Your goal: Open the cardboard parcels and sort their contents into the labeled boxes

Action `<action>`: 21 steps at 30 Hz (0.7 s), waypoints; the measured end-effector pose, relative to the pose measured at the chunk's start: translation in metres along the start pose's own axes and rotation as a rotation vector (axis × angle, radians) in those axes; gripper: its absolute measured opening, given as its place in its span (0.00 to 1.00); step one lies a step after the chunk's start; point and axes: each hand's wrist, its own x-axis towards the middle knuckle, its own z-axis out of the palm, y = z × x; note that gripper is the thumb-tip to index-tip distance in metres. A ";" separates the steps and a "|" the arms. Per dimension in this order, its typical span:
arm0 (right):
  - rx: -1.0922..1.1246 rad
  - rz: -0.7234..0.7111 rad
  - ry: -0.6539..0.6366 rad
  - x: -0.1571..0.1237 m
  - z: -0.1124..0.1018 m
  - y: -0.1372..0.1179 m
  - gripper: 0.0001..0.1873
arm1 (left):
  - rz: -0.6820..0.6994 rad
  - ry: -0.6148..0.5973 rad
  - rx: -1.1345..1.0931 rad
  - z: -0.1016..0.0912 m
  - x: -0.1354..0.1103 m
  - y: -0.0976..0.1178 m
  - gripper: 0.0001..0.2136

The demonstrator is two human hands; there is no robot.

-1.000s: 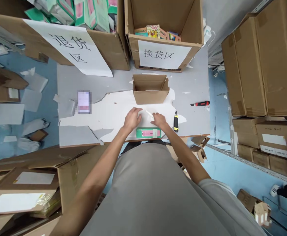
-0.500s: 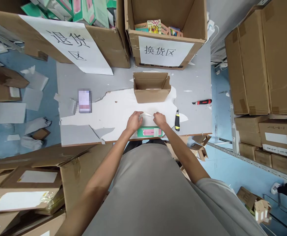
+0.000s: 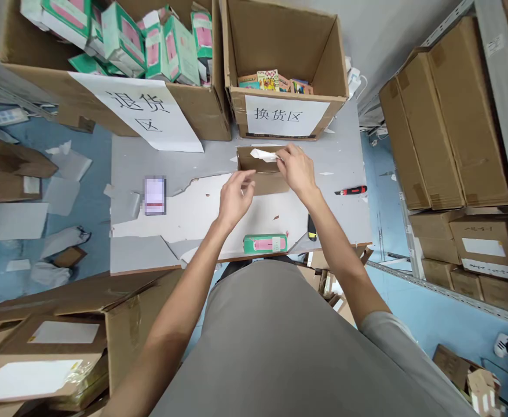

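Observation:
Over the small open cardboard box (image 3: pixel 269 184), my right hand (image 3: pixel 296 168) pinches a white crumpled piece of paper (image 3: pixel 263 155) by its right end. My left hand (image 3: pixel 236 200) is at the box's left front side with its fingers apart, holding nothing; whether it touches the box I cannot tell. A green and pink product box (image 3: pixel 265 244) lies flat at the table's front edge, between my forearms. Beside my right forearm lies a black and yellow box cutter (image 3: pixel 311 227), partly covered by the arm.
A red and black box cutter (image 3: pixel 351 190) lies at the right. A phone (image 3: pixel 155 196) is on the left of the grey table (image 3: pixel 136 255). Behind stand two large labelled cartons, one with green and pink boxes (image 3: pixel 123 40), one with small colourful packs (image 3: pixel 267 81). Shelved cartons (image 3: pixel 445 127) stand right.
Both hands have moved forward from above the product box to the small cardboard box. My left hand has let go of the paper, which my right hand keeps. The view has tilted up slightly.

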 end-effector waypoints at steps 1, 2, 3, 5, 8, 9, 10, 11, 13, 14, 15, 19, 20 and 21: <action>-0.028 0.002 -0.037 0.015 0.001 0.001 0.15 | 0.019 0.007 0.006 -0.003 0.010 0.006 0.18; -0.048 0.009 -0.077 0.027 0.003 0.002 0.16 | 0.031 0.010 0.012 -0.005 0.017 0.010 0.18; -0.063 0.020 -0.115 0.035 0.006 0.003 0.16 | 0.038 0.010 0.018 -0.008 0.022 0.012 0.18; -0.083 0.041 -0.160 0.036 0.012 0.003 0.18 | 0.031 0.004 0.032 -0.013 0.022 0.008 0.18; -0.093 0.063 -0.129 0.005 0.015 0.003 0.20 | -0.057 -0.029 0.066 -0.019 -0.001 -0.018 0.19; -0.081 0.077 -0.111 -0.013 0.016 0.004 0.21 | -0.113 -0.051 0.081 -0.020 -0.015 -0.031 0.20; -0.059 0.101 -0.104 -0.033 0.019 0.006 0.21 | -0.183 -0.078 0.098 -0.020 -0.030 -0.044 0.20; -0.026 0.134 -0.122 -0.054 0.023 0.009 0.22 | -0.270 -0.118 0.114 -0.019 -0.046 -0.057 0.20; 0.086 0.253 -0.231 -0.100 0.039 0.018 0.21 | -0.492 -0.229 0.123 -0.013 -0.079 -0.081 0.21; 0.168 0.342 -0.318 -0.122 0.050 0.022 0.19 | -0.622 -0.270 0.097 -0.008 -0.095 -0.090 0.21; 0.260 0.458 -0.412 -0.143 0.062 0.026 0.17 | -0.749 -0.297 0.052 -0.001 -0.109 -0.097 0.21; 0.456 0.688 -0.539 -0.211 0.111 0.028 0.10 | -0.981 -0.307 -0.088 0.030 -0.152 -0.108 0.19; 0.485 0.697 -0.528 -0.223 0.121 0.024 0.12 | -0.985 -0.299 -0.110 0.037 -0.158 -0.108 0.19; 0.515 0.710 -0.506 -0.232 0.130 0.020 0.14 | -0.985 -0.287 -0.133 0.043 -0.163 -0.106 0.19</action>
